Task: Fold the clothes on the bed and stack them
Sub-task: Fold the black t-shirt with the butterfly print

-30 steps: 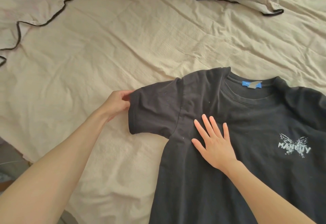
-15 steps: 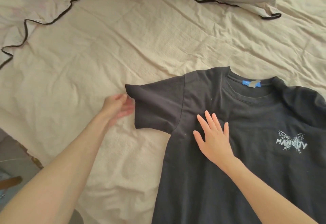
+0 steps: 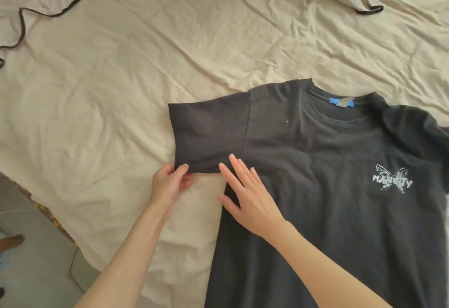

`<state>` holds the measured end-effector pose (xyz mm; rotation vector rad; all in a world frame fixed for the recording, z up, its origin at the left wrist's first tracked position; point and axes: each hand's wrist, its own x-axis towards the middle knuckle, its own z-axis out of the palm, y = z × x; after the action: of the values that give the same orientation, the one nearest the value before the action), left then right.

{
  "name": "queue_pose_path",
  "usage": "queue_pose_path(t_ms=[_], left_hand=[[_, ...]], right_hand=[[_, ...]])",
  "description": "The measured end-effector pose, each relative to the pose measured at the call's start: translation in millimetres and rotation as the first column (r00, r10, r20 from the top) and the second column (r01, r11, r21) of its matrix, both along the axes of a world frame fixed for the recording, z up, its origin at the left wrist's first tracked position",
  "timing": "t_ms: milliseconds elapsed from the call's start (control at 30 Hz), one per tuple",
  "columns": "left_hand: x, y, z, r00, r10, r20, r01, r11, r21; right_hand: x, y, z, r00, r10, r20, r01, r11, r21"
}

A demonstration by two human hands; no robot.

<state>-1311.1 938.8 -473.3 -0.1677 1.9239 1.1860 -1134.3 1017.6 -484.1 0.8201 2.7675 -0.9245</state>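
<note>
Since before, L hand (image 3: 170, 184) at sleeve (image 3: 209, 137) hem.

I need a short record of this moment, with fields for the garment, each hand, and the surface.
garment: black T-shirt, front up, butterfly print, blue neck label
left hand: pinches lower corner of the sleeve
right hand: flat on shirt, fingers spread, near the armpit
surface: beige bed sheet, wrinkled
fold state: not yet folded
</note>
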Motion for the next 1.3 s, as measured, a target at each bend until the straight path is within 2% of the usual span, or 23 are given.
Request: queue_pose_path(t_ms=[100, 133, 200, 300, 367, 433, 533, 600, 667, 700, 733, 800, 867, 967, 1033, 1067, 1100, 1133, 1167, 1200, 1233, 1267, 1300], left_hand=[[0, 5, 4, 0.998, 0.069, 0.013, -0.069, 0.997, -0.019], [2, 7, 5, 0.996, 0.078, -0.044, -0.08, 0.996, -0.049], [13, 8, 11, 0.943, -0.061, -0.326, -0.011, 0.976, -0.216], [52, 11, 28, 0.679, -0.385, -0.625, 0.18, 0.913, -0.367], [91, 15, 30, 0.482, -0.559, -0.674, 0.397, 0.826, -0.401], [135, 23, 28, 0.292, -0.725, -0.624, 0.615, 0.642, -0.458], [199, 38, 14, -0.024, -0.897, -0.442, 0.774, 0.263, -0.576], [230, 51, 4, -0.202, -0.907, -0.369, 0.782, 0.077, -0.619], [252, 66, -6, -0.267, -0.904, -0.332, 0.77, 0.007, -0.639], [259, 73, -10, -0.27, -0.909, -0.318, 0.761, 0.001, -0.648], [266, 78, -14, -0.254, -0.918, -0.305, 0.756, 0.009, -0.655], [275, 83, -21, -0.201, -0.939, -0.279, 0.743, 0.04, -0.669], [282, 83, -26, -0.206, -0.946, -0.249, 0.704, 0.034, -0.71], [285, 85, -28, -0.23, -0.952, -0.2, 0.661, -0.002, -0.751], [285, 89, -27, -0.233, -0.958, -0.167, 0.654, -0.027, -0.756], [285, 90, -26, -0.233, -0.961, -0.15, 0.653, -0.041, -0.756], [286, 92, -25, -0.238, -0.962, -0.131, 0.65, -0.058, -0.758], [286, 93, -24, -0.244, -0.963, -0.112, 0.643, -0.074, -0.762], [287, 95, -23, -0.248, -0.964, -0.095, 0.635, -0.088, -0.767], [287, 97, -23, -0.253, -0.964, -0.079, 0.629, -0.102, -0.771], [287, 99, -22, -0.259, -0.963, -0.067, 0.625, -0.114, -0.773], [287, 100, -22, -0.266, -0.962, -0.058, 0.624, -0.126, -0.771], [286, 101, -21, -0.269, -0.962, -0.05, 0.626, -0.135, -0.768]], right_hand=[[15, 7, 4, 0.997, -0.063, 0.048, 0.062, 0.997, 0.038], [21, 9, 6, 0.992, -0.11, 0.065, 0.108, 0.993, 0.045], [42, 14, 11, 0.966, -0.241, 0.097, 0.238, 0.97, 0.04], [93, 24, 18, 0.904, -0.402, 0.144, 0.395, 0.916, 0.074], [134, 30, 23, 0.844, -0.513, 0.158, 0.498, 0.858, 0.124], [175, 39, 29, 0.748, -0.65, 0.136, 0.629, 0.759, 0.167], [232, 66, 34, 0.554, -0.83, 0.064, 0.818, 0.558, 0.139], [266, 98, 37, 0.275, -0.959, 0.062, 0.961, 0.274, -0.034], [296, 136, 38, -0.014, -0.987, 0.157, 0.946, -0.064, -0.318], [310, 154, 38, -0.088, -0.97, 0.227, 0.87, -0.186, -0.457], [321, 171, 38, -0.127, -0.952, 0.278, 0.773, -0.271, -0.574], [334, 199, 38, -0.141, -0.931, 0.335, 0.582, -0.352, -0.733], [330, 218, 38, -0.124, -0.918, 0.377, 0.426, -0.393, -0.815], [309, 231, 42, -0.083, -0.92, 0.384, 0.393, -0.384, -0.836], [304, 231, 46, -0.23, -0.926, 0.298, 0.386, -0.368, -0.846], [306, 226, 49, -0.305, -0.936, 0.178, 0.458, -0.308, -0.834], [311, 218, 53, -0.334, -0.942, -0.017, 0.624, -0.208, -0.753], [315, 208, 57, -0.246, -0.938, -0.243, 0.794, -0.051, -0.606], [317, 197, 58, -0.056, -0.915, -0.4, 0.893, 0.133, -0.43], [321, 187, 55, 0.124, -0.879, -0.461, 0.916, 0.28, -0.287], [327, 179, 50, 0.199, -0.869, -0.454, 0.924, 0.321, -0.209], [333, 179, 42, 0.136, -0.899, -0.416, 0.947, 0.241, -0.212], [342, 184, 35, -0.042, -0.934, -0.355, 0.96, 0.06, -0.272]])
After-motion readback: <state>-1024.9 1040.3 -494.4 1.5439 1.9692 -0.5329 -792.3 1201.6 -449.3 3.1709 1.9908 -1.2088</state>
